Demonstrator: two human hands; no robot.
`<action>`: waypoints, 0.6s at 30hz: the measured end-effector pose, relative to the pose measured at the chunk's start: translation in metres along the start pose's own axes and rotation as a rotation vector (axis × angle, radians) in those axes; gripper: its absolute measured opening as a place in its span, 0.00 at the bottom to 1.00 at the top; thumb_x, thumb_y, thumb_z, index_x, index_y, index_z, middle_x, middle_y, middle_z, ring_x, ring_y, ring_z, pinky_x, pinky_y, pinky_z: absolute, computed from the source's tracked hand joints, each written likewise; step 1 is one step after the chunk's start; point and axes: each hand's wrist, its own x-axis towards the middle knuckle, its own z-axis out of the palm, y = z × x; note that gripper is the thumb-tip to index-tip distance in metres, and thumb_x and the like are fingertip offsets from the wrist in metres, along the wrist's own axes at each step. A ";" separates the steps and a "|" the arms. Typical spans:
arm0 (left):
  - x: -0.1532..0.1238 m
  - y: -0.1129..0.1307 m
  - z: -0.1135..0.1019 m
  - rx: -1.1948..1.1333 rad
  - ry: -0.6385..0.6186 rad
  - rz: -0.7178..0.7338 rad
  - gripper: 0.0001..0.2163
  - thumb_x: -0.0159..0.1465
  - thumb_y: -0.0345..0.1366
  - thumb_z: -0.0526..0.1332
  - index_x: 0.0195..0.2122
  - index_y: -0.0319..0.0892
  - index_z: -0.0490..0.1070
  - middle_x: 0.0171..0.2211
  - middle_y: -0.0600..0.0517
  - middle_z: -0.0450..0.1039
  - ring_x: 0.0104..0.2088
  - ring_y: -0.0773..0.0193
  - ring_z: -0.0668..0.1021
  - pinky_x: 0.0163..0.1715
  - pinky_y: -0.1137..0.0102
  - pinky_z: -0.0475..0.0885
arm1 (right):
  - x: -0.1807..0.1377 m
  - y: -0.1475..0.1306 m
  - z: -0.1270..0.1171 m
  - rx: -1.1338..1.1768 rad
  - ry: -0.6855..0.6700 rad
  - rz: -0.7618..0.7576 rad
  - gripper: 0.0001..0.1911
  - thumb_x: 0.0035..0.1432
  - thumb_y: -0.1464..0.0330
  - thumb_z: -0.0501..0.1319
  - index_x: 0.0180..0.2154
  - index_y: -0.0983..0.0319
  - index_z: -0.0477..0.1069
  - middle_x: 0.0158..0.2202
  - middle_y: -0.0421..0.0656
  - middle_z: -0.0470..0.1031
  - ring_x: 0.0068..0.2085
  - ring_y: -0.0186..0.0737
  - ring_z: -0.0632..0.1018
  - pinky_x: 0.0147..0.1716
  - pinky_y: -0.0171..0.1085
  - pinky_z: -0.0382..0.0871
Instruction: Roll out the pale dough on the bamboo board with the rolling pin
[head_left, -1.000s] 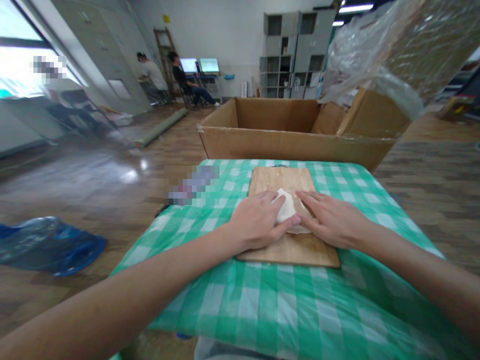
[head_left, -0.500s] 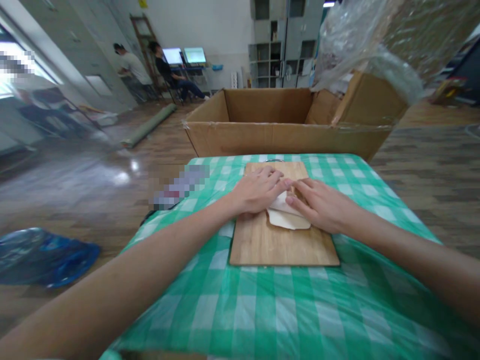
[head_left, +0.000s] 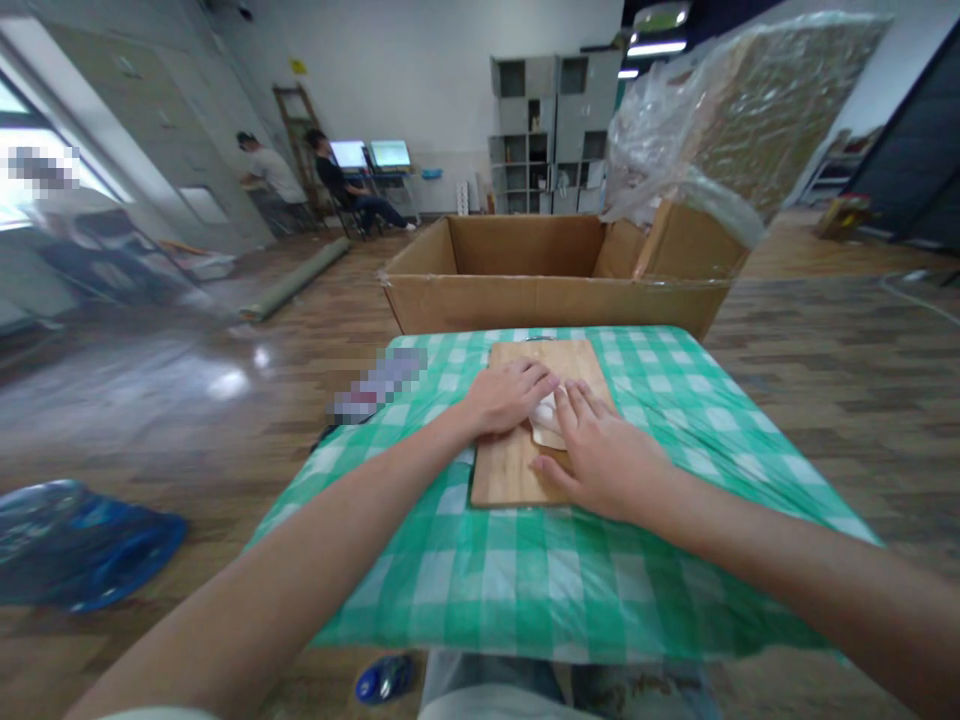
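A soft white folded sheet (head_left: 550, 434) lies on a wooden cutting board (head_left: 510, 482); whether it is dough or cloth I cannot tell. From the left, my left hand (head_left: 508, 396) rests flat, palm down, with its fingertips over the sheet's upper left part. My right hand (head_left: 611, 455) lies across the sheet's right side, fingers stretched out and thumb spread toward the near part of the board. Both hands hide much of the sheet, and their fingertips almost meet.
A green checked cloth (head_left: 517, 590) covers the table. At its left edge lies a blurred-out flat object (head_left: 382, 385). Beyond the table stands a large open cardboard box (head_left: 555, 305). A blue plastic bag (head_left: 90, 545) is on the floor at left. People sit farther back.
My right hand has shifted toward me, its thumb moving off the sheet toward the board and its fingers straightening. My left hand stays on the sheet. The camera view has tilted.
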 end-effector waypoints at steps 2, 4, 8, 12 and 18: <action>-0.013 0.001 0.002 -0.057 0.000 -0.044 0.25 0.79 0.42 0.36 0.64 0.41 0.68 0.66 0.44 0.68 0.68 0.57 0.67 0.63 0.61 0.66 | -0.003 -0.012 -0.001 -0.008 0.002 0.012 0.50 0.69 0.46 0.50 0.71 0.83 0.51 0.73 0.70 0.53 0.74 0.67 0.55 0.70 0.59 0.54; -0.022 0.002 0.002 -0.087 -0.006 -0.097 0.27 0.79 0.44 0.36 0.67 0.40 0.65 0.70 0.43 0.64 0.72 0.57 0.61 0.66 0.61 0.63 | -0.005 -0.022 -0.002 -0.005 0.006 0.021 0.51 0.68 0.46 0.50 0.72 0.83 0.49 0.74 0.70 0.49 0.75 0.67 0.53 0.70 0.59 0.53; -0.029 0.005 -0.001 -0.102 -0.037 -0.140 0.30 0.79 0.46 0.34 0.71 0.36 0.59 0.73 0.40 0.57 0.75 0.56 0.56 0.71 0.58 0.55 | -0.011 -0.034 -0.004 0.029 0.016 0.060 0.50 0.68 0.47 0.53 0.72 0.82 0.49 0.74 0.71 0.46 0.75 0.67 0.51 0.70 0.58 0.53; -0.033 0.008 -0.007 -0.134 -0.037 -0.153 0.31 0.78 0.46 0.34 0.72 0.31 0.56 0.74 0.37 0.53 0.76 0.55 0.53 0.73 0.58 0.50 | -0.019 -0.043 -0.004 0.062 0.021 0.091 0.49 0.68 0.48 0.54 0.72 0.80 0.50 0.75 0.69 0.44 0.76 0.65 0.48 0.70 0.57 0.54; -0.042 0.013 -0.009 -0.182 -0.008 -0.169 0.30 0.78 0.48 0.38 0.70 0.34 0.61 0.71 0.37 0.60 0.73 0.54 0.60 0.72 0.57 0.55 | -0.025 -0.053 -0.003 0.111 0.011 0.082 0.49 0.68 0.49 0.55 0.72 0.81 0.48 0.75 0.68 0.42 0.76 0.64 0.46 0.71 0.58 0.52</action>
